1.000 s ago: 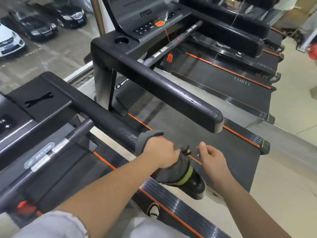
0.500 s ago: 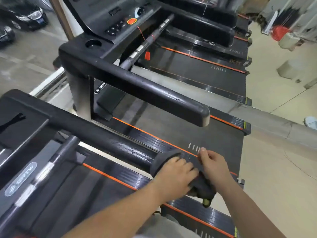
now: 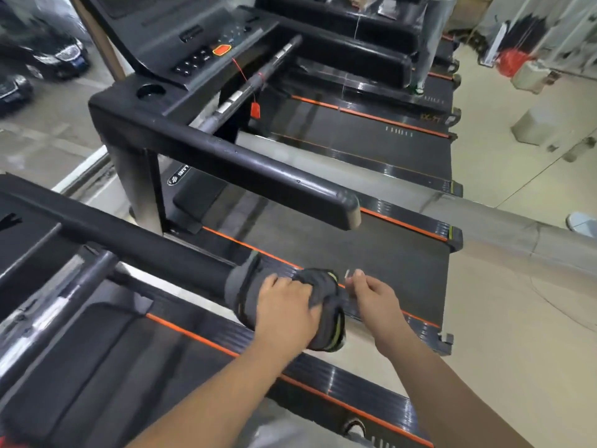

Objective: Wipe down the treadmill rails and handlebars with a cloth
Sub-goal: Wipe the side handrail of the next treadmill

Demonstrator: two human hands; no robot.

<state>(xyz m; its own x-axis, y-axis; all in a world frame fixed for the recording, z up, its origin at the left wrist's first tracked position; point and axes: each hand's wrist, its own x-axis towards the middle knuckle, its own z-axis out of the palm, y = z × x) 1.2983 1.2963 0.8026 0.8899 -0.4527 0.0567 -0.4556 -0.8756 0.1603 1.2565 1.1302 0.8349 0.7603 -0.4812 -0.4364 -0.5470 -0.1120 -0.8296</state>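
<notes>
Dark grey cloth with yellow-green trim, bunched around the black handlebar end, left hand fingers clamped over it, right hand loosely curled, empty, just beside the cloth's edge

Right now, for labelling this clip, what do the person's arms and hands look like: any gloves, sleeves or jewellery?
Both the left hand and the right hand are bare: no gloves, rings or watch show. Both forearms are uncovered to the bottom edge of the view, with no sleeve visible. The fingers look blurred, so finer details cannot be told.
</notes>
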